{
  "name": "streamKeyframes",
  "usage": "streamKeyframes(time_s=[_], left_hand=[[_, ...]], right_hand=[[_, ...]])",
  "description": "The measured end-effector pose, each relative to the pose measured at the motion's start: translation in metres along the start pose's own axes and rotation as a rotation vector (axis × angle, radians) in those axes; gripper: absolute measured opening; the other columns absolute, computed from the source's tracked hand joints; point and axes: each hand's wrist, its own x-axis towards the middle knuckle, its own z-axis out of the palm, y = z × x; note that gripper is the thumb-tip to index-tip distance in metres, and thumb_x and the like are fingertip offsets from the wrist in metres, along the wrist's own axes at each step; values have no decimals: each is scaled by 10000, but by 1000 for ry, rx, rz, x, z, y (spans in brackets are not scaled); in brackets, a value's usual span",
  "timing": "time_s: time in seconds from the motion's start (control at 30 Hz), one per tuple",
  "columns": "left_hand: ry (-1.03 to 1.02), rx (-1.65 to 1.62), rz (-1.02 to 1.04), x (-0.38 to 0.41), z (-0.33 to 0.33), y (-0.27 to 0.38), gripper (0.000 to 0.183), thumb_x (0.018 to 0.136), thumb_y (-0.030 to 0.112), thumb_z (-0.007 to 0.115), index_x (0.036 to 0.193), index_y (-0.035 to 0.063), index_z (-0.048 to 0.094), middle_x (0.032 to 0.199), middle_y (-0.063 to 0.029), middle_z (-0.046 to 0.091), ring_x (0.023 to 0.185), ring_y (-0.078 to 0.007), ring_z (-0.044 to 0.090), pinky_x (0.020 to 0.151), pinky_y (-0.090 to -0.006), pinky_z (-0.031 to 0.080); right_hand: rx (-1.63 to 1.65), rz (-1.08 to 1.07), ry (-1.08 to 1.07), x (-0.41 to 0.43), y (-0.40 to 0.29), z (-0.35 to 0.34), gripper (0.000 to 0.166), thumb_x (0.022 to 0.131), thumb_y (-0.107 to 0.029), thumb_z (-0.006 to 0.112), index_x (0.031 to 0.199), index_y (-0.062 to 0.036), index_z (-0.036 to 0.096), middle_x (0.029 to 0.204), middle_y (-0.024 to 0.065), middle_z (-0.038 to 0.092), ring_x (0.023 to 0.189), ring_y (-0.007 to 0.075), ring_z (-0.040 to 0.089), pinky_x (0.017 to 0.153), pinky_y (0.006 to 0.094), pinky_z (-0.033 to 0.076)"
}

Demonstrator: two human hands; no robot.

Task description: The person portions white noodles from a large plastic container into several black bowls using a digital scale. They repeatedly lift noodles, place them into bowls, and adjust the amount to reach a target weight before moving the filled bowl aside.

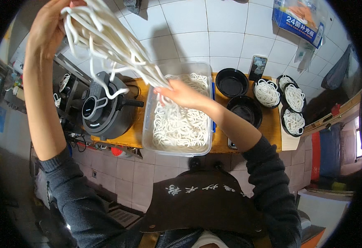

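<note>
My left hand (49, 28) is raised at the upper left, its fingers around the top of a long bundle of thick white noodles (119, 43). Lower down, my right hand (179, 93) grips the same bundle above a clear plastic tub (146, 130). More noodles (181, 127) lie in the tub, and some strands trail below my right hand. A few loose strands from the bundle hang over a dark electric cooker (115, 114). Right of the tub stand two black bowls (232, 82), (246, 110), the nearer partly behind my right forearm.
Several black bowls of noodles (267, 93) stand at the table's right end. A phone (257, 68) leans against the tiled wall (226, 43). On the left is a metal rack (75, 83) with more bowls. A printed plastic bag (298, 23) hangs at the upper right.
</note>
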Motion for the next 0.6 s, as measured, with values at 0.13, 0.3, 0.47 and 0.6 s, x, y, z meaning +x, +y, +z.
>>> streamKeyframes(time_s=[0.13,0.3,0.47,0.6], left_hand=[[-124,-19,-145,-28,13,-71,560,906,450,738,1312,68,685,1274,-87,669,978,-158,634,879,-333,561],[-459,-387,-681,-153,89,-180,586,861,-27,735,1414,96,588,1363,-53,637,947,-127,694,808,-291,588],[-705,-242,-730,-206,150,-233,685,826,60,797,1459,153,554,1287,-51,570,735,-77,630,522,-213,429],[-695,-338,-626,-215,168,-255,579,851,-40,698,1404,92,588,1022,-29,687,703,-66,620,547,-215,444]], right_hand=[[35,289,70,-48,36,-21,223,1030,-184,557,1059,25,629,743,32,602,625,134,577,599,314,495],[-189,623,94,-63,29,-31,308,920,-113,633,1138,104,629,788,106,658,623,161,613,566,324,506],[-313,677,71,-68,26,-43,331,870,-98,663,1110,126,624,919,173,706,796,171,679,684,313,545],[-330,276,65,-58,12,-29,424,876,-127,701,1221,96,599,1069,181,692,945,224,675,847,335,537]])
